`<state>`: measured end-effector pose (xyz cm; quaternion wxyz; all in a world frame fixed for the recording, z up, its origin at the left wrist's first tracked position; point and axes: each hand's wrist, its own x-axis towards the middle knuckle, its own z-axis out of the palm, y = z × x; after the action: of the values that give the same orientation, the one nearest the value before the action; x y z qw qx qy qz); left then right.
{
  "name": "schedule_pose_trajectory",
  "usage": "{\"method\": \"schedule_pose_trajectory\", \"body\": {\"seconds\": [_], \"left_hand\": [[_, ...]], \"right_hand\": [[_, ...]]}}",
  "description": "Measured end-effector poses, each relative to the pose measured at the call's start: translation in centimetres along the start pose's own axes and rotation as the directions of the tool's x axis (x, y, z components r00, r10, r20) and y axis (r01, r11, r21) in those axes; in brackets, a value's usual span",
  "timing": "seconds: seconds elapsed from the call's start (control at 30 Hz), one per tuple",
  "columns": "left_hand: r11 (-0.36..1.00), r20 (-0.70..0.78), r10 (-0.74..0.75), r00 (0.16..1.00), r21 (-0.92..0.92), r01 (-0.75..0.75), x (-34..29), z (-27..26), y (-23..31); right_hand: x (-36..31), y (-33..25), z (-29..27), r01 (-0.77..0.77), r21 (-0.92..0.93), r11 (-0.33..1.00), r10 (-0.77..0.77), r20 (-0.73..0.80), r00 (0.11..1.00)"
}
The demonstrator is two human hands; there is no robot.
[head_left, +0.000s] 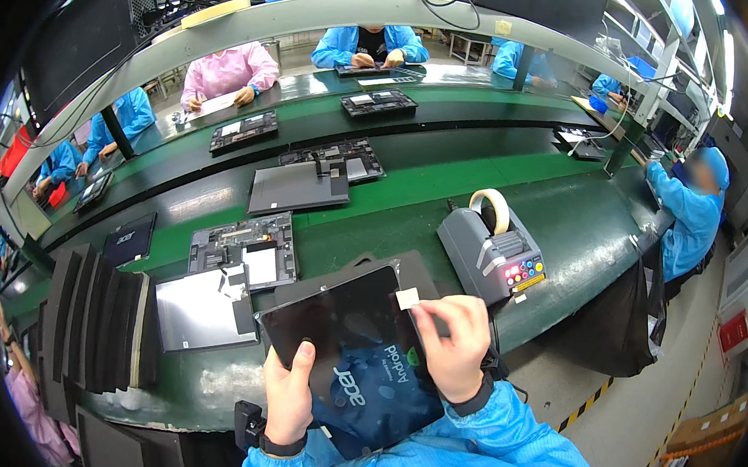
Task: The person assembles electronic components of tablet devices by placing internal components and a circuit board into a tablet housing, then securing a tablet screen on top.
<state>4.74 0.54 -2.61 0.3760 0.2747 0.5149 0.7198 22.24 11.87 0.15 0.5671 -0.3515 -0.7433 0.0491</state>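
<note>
A black tablet [345,336] with a glossy screen film is tilted up in front of me, over the near edge of the green bench. My left hand [287,392] grips its lower left edge, thumb on the glass. My right hand [456,343] rests on the tablet's upper right part and pinches a small white tab [407,298] at the film's corner. Both sleeves are bright blue.
A grey tape dispenser [492,250] with a roll stands right of the tablet. Open tablet chassis [243,250] and a grey panel [204,310] lie to the left, beside upright black foam trays [94,327]. More units ride the green conveyor [447,182]. Other workers sit opposite and at right.
</note>
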Motion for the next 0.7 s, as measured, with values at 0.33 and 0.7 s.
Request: {"method": "schedule_pose_trajectory", "body": {"seconds": [0.33, 0.7], "left_hand": [[0.999, 0.013, 0.028, 1.0, 0.021, -0.028, -0.3, -1.2, 0.8], [0.97, -0.068, 0.168, 0.983, 0.188, -0.153, 2.8, -3.3, 1.0]], "right_hand": [[1.3, 0.6, 0.4, -0.799, 0.244, 0.55, 0.396, 0.766, 0.507], [11.9, 6.8, 8.1, -0.456, 0.245, 0.856, 0.255, 0.568, 0.782]]}}
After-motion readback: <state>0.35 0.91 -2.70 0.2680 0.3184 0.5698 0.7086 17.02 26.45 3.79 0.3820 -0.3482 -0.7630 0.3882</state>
